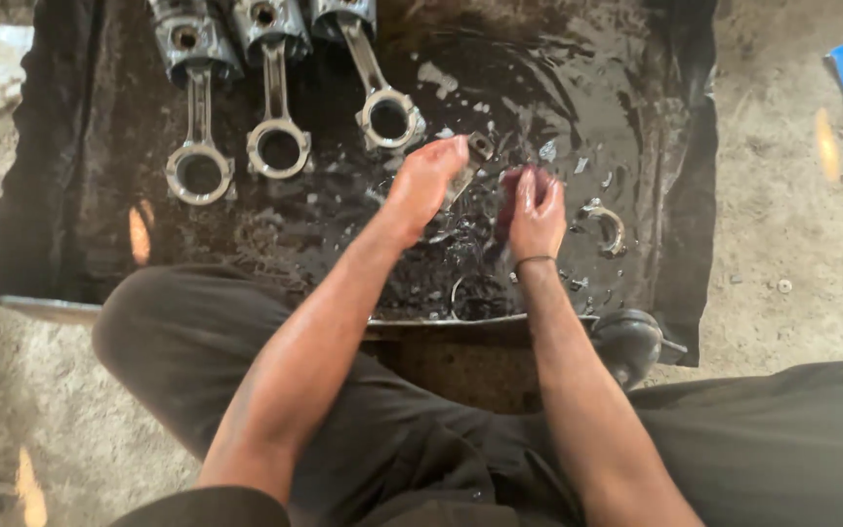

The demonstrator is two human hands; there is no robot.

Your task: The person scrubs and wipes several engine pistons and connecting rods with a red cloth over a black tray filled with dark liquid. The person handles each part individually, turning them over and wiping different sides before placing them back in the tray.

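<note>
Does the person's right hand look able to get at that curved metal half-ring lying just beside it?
Probably yes. The half-ring lies uncovered in the dark wet tray, just right of the right hand. Nothing sits between them, though that hand already grips a reddish cloth.

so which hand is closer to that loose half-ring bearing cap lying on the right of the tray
Right. The right hand, holding a dark red cloth, is just left of the bearing cap. The left hand, gripping a small metal part, is farther left.
</note>
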